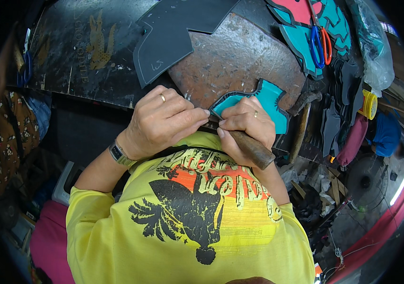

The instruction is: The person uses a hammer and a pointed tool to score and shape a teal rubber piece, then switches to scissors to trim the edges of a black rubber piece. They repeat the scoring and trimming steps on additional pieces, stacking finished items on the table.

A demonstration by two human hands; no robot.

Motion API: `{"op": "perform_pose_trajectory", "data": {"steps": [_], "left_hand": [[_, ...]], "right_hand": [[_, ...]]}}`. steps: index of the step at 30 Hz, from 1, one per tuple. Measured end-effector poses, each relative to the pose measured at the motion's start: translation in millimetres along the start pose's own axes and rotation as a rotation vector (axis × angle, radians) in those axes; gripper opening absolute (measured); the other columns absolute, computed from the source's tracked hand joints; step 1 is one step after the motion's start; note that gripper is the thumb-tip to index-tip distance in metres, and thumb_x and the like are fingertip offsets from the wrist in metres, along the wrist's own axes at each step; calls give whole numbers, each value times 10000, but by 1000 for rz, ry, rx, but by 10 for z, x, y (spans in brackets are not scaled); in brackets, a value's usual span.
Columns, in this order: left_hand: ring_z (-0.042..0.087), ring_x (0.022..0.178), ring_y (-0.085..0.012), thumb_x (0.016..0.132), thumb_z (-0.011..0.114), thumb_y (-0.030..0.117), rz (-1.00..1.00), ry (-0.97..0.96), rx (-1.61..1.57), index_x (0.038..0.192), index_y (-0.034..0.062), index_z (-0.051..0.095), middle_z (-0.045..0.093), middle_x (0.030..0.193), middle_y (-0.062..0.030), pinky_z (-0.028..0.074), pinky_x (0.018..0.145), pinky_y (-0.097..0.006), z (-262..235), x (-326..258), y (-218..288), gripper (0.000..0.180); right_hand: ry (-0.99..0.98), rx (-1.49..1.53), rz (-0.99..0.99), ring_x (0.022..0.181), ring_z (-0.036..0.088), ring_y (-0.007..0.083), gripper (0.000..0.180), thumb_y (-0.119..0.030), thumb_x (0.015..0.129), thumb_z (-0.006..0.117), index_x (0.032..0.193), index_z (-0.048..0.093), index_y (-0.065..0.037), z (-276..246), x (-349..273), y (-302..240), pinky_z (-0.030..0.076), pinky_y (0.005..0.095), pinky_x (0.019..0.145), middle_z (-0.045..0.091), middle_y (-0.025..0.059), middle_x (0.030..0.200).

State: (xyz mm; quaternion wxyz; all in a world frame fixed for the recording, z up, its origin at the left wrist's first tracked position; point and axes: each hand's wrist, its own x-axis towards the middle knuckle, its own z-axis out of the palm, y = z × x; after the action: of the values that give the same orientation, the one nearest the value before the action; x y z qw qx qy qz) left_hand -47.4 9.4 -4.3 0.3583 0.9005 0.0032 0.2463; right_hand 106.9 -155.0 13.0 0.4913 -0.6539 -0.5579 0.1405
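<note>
My left hand [166, 118] is closed, its thumb and forefinger pinched at the left tip of a teal cut piece [270, 102]; whether they grip its edge is hard to see. The piece has a black border, notched along its curves. Over its lower part lies my right hand [249, 120], fingers curled round a wooden-handled tool [254, 149]. The handle's butt points toward me, and the tool's working end is hidden. Beneath the piece is a scuffed brown board [239, 52]. A hammer [301, 123] with a wooden handle rests just right of the piece.
A large black sheet [178, 40] overlaps the board's far left. Blue-and-red-handled scissors [319, 45] lie on stacked teal and pink pieces at far right. Near them are black cut pieces [332, 113], a plastic bag [374, 47] and a yellow tub [368, 104]. More scissors [26, 66] sit far left.
</note>
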Motion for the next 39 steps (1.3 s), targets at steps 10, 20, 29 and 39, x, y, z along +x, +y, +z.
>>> {"op": "perform_pose_trajectory", "data": {"steps": [10,20,29,39], "left_hand": [[626,707,-192,707,883,54,18,19,-69,955,61,767,660,783,-31,474,635,-331,27,-4,-45,274],[607,710,-191,734,870,83,47,13,-56,947,59,764,622,778,-20,484,656,-326,41,-24,-77,239],[589,649,-206,747,869,82,17,-14,-42,901,64,761,633,751,-32,449,625,-334,-23,97,-2,189],[678,812,-184,857,798,187,92,-190,-63,1229,50,696,670,1239,-76,511,741,-328,106,111,338,409]], "right_hand": [[-17,25,9,645,590,191,232,23,603,744,765,632,-101,-14,13,-7,375,350,617,656,27,750],[-14,123,58,690,622,207,214,27,656,756,816,653,-73,-45,7,-5,419,352,662,680,56,783],[495,337,245,743,706,223,267,-193,989,711,1143,637,12,-511,-202,-152,569,315,720,742,208,941],[241,-947,836,963,674,378,359,-177,846,828,1114,625,-51,-1026,-825,76,526,444,824,696,174,1029]]}}
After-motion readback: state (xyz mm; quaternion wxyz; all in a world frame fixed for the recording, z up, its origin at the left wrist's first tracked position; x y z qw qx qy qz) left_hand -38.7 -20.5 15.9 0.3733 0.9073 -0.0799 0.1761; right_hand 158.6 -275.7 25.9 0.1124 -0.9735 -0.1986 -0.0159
